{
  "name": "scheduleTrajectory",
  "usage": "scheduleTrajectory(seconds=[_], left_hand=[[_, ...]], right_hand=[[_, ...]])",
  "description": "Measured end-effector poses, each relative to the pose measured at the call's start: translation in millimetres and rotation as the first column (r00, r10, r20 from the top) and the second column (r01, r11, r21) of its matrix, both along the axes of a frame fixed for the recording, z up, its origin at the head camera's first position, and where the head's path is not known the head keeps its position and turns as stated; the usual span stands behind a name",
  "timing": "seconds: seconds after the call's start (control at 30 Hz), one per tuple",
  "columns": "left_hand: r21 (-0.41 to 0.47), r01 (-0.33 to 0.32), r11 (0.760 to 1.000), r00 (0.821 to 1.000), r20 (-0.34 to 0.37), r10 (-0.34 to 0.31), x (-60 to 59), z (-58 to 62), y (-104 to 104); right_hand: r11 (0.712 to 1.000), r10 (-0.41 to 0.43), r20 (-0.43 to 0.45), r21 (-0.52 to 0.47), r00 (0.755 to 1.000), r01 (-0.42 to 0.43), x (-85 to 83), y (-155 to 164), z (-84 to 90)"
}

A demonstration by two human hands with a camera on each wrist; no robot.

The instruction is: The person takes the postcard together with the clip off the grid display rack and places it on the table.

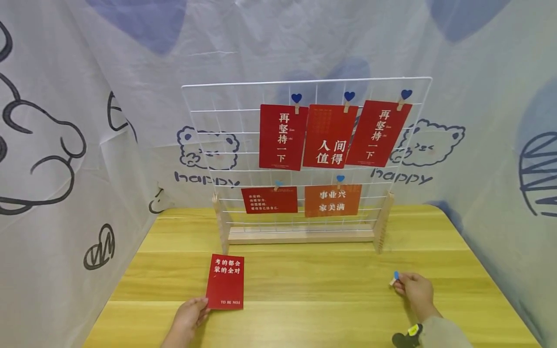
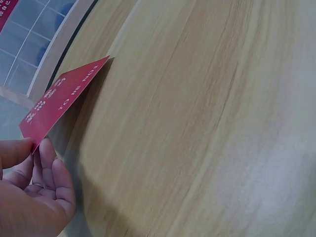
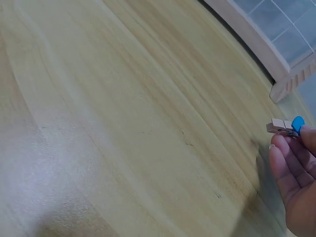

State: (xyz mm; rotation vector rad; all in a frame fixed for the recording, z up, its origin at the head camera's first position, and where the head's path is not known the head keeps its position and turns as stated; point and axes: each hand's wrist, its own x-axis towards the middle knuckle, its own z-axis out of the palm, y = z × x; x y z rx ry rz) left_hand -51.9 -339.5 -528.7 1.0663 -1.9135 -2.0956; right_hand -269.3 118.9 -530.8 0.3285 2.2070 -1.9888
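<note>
Head view: cards [image 1: 329, 136] on grid rack [image 1: 209, 145]

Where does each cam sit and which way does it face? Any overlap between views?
Head: worn on the head, looks forward and down at the table and wire grid; left hand and right hand show.
Left wrist: faces the red card pinched by the left hand.
Right wrist: faces the clip pinched by the right hand.
Shared: card and clip each also show in the head view.
</note>
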Motion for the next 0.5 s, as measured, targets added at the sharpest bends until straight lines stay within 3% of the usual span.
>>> scheduleTrajectory(seconds=[0.23, 0.5], left_hand=[[-0.024, -0.011, 1.000, 1.000, 0.029, 0.012, -0.6, 1.5, 1.3], [-0.031, -0.045, 0.999, 0.996, 0.077, 0.047, -1.7, 4.2, 5.0]], right_hand=[[1.000, 0.027, -0.020, 0.002, 0.999, -0.027, -1.4, 1.5, -4.5], [0.993, 0.070, 0.008, 0.099, 0.998, -0.070, -1.0, 5.1, -7.1]])
